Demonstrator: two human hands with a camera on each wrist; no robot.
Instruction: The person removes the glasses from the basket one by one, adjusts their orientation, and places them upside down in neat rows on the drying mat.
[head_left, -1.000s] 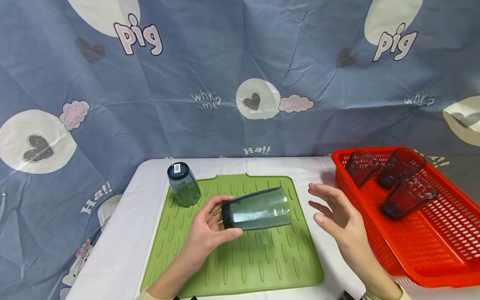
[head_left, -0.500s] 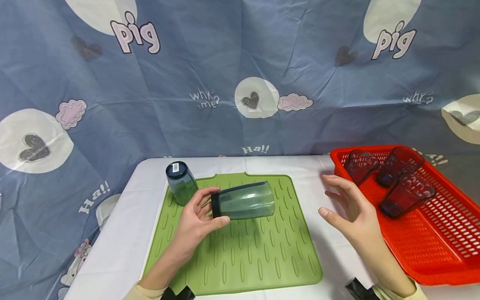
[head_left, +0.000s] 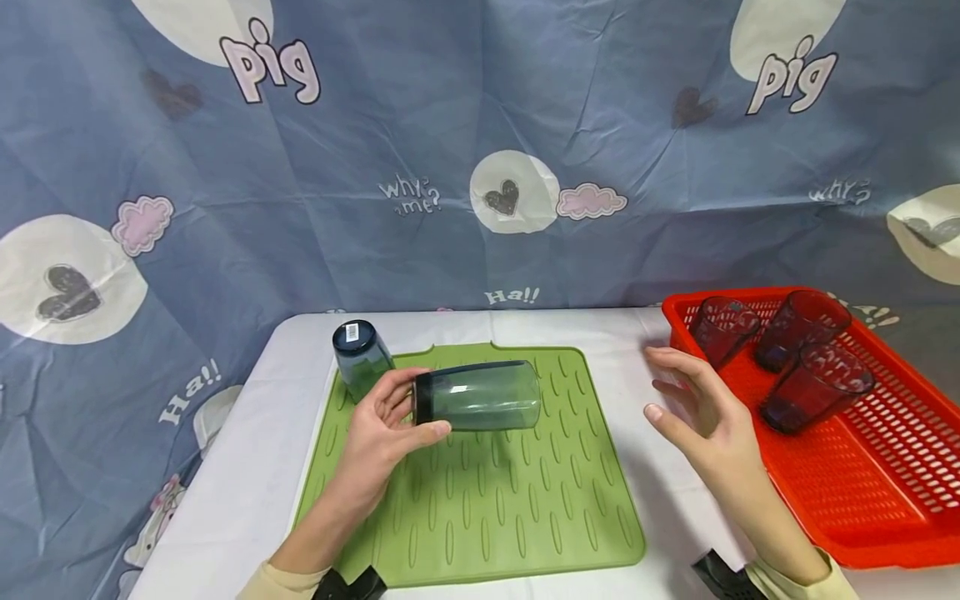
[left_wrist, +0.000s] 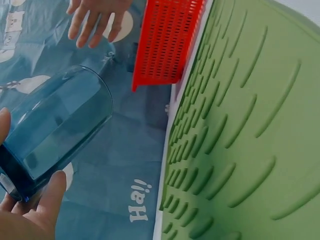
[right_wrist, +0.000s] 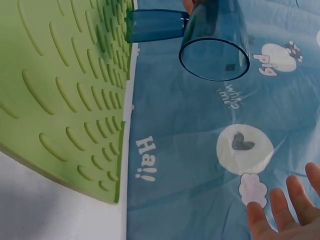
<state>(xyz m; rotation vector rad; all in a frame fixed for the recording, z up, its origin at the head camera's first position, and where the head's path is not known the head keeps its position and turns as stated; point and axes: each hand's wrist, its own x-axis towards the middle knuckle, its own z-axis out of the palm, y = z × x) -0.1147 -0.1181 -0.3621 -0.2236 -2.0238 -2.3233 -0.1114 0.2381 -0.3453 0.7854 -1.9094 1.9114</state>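
Left hand (head_left: 377, 440) grips a glass (head_left: 480, 397), moved toward nine o'clock; right hand (head_left: 716, 437) is loose. Only the head view shows cups (head_left: 819, 387) at three o'clock.

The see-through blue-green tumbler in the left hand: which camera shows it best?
The head view: the tumbler shows nearly whole there, from dark base to open rim. The left wrist view is closer, but the base end meets the picture's edge. The right wrist view faces the open rim, with the far end cut off at the top.

Smooth glossy tumbler (head_left: 483, 396), matt ridged mat (head_left: 525, 521), shiny plastic basket (head_left: 840, 492), creased cloth backdrop (head_left: 405, 108)
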